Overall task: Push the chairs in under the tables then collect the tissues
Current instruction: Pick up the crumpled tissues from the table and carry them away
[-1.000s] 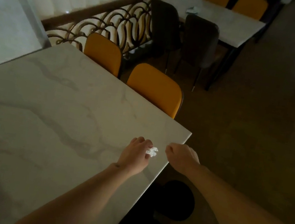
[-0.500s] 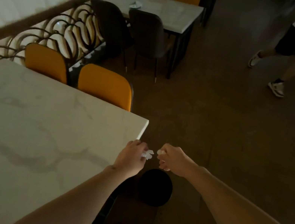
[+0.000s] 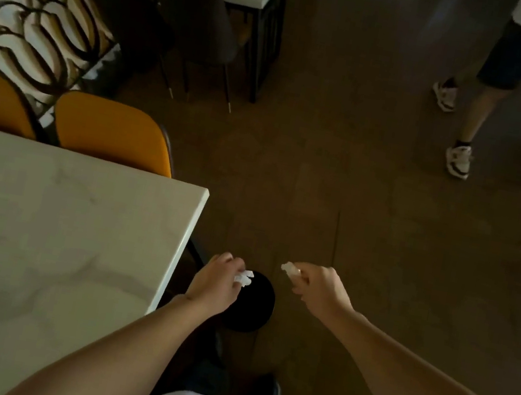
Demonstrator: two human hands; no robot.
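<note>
Tissue split between two hands, both now off the table

Left hand (image 3: 213, 288) pinches one tissue scrap (image 3: 244, 277), right hand (image 3: 319, 289) pinches another scrap (image 3: 289, 268); they've drifted apart over the black bin (image 3: 253, 311), so a drop looks close.

The scene is dim and warm-toned, with most of the brown floor (image 3: 370, 216) sunk in murky shadow. The light comes from the upper left, where the pale curtained window behind the dark scrolled metal railing (image 3: 34, 28) glows brightest. The white marble-patterned tabletop (image 3: 51, 247) catches that light softly, without hard glare. The two dark upholstered chairs (image 3: 187, 10) nearly merge into the gloom. The standing person's legs in white trainers (image 3: 464, 121) at upper right are smeared by motion blur. Wide-angle distortion bends lines near the edges, and fine detail is soft and grainy throughout.
</note>
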